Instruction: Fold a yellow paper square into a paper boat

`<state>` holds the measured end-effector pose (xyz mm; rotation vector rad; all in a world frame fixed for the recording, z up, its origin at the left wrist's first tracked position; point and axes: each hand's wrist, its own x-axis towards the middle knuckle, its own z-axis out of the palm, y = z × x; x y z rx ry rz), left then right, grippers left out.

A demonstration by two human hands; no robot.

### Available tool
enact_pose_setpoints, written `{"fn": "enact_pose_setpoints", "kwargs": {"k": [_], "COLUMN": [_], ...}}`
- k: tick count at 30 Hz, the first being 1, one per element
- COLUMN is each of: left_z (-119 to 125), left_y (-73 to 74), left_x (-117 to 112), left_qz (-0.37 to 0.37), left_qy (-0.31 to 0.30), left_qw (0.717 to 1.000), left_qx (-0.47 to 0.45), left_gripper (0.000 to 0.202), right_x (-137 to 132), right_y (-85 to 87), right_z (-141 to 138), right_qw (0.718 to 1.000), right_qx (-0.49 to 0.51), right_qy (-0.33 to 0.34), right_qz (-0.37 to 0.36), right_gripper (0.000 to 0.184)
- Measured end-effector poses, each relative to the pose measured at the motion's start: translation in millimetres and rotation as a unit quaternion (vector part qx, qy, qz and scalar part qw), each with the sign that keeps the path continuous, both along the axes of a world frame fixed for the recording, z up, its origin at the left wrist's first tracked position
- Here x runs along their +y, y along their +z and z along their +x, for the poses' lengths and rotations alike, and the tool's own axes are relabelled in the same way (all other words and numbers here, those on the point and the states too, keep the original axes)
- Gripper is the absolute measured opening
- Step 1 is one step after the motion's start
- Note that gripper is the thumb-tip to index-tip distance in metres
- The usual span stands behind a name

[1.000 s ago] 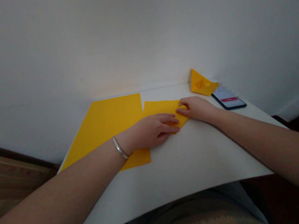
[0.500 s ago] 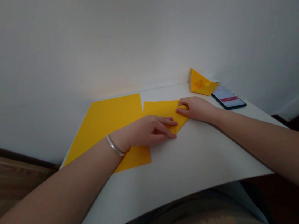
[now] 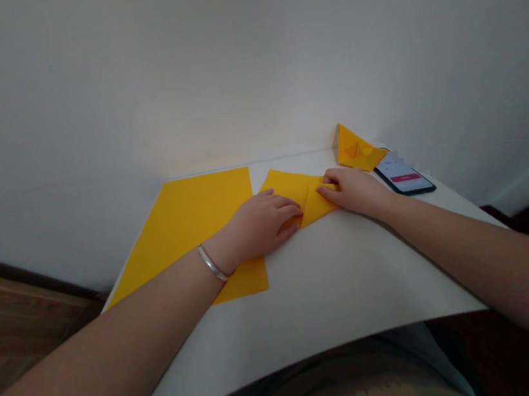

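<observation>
A piece of folded yellow paper (image 3: pixel 311 201) lies at the middle of the white table, with a crease line across it. My right hand (image 3: pixel 353 187) pinches its right end between thumb and fingers. At its left part, my left hand (image 3: pixel 267 220) has curled fingers over the paper and the thumb at the near edge; the fingertips partly hide what they grip. A silver bangle (image 3: pixel 212 263) circles my left wrist. Under my left forearm and hand lies a large flat sheet of yellow paper (image 3: pixel 188 211), partly covered by them.
A folded yellow paper boat (image 3: pixel 358 152) stands at the back right against the wall. Beside it a phone (image 3: pixel 405 176) with a lit screen lies on the white table (image 3: pixel 334 280). White wall rises behind; wooden furniture (image 3: pixel 17 315) is at the far left.
The folded paper has turned, its near left part swinging toward the back and right. My left fingers have curled in more at its edge. My right hand has shifted slightly right, still pinching.
</observation>
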<state>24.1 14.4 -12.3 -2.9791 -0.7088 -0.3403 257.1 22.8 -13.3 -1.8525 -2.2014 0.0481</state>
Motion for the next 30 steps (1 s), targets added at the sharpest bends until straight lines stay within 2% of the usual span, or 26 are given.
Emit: {"fn": "enact_pose_setpoints", "kwargs": {"k": [3,6,9,12,15,21,27,30], "left_z": [-2.6,-4.0,-4.4,-4.7,-5.5,-10.0,-12.2,-12.1], "left_y": [-0.4,-0.3,0.4,0.7,-0.1,-2.2,-2.6,-3.0], "left_x": [3.2,3.5,1.5,-1.3,-3.2,-0.6,2.6,2.6], "left_qz": [0.030,0.037,0.035,0.034,0.034,0.021,0.009,0.014], "left_qy": [0.042,0.101,0.150,0.179,0.168,0.162,0.141,0.129], "left_qw": [0.999,0.994,0.988,0.982,0.984,0.986,0.989,0.990], "left_qx": [0.008,0.021,0.032,0.040,0.053,0.045,0.048,0.046], "left_gripper": [0.025,0.025,0.028,0.033,0.042,0.043,0.036,0.033], "right_x": [-0.7,-0.5,-0.3,-1.6,-4.9,-10.7,-5.7,-4.6], "right_y": [2.6,4.4,6.7,11.8,19.6,28.9,25.1,21.7], "right_z": [-0.4,-0.1,4.3,11.2,15.0,12.5,19.7,20.3], "right_qw": [0.998,0.993,0.976,0.938,0.919,0.925,0.924,0.936], "right_qx": [0.058,0.105,0.157,0.173,0.140,0.063,0.053,0.042], "right_qy": [0.014,0.040,0.120,0.225,0.279,0.313,0.323,0.288], "right_qz": [-0.010,-0.027,-0.091,-0.201,-0.242,-0.205,-0.199,-0.197], "right_gripper": [0.024,0.029,0.027,0.025,0.031,0.023,0.017,0.018]}}
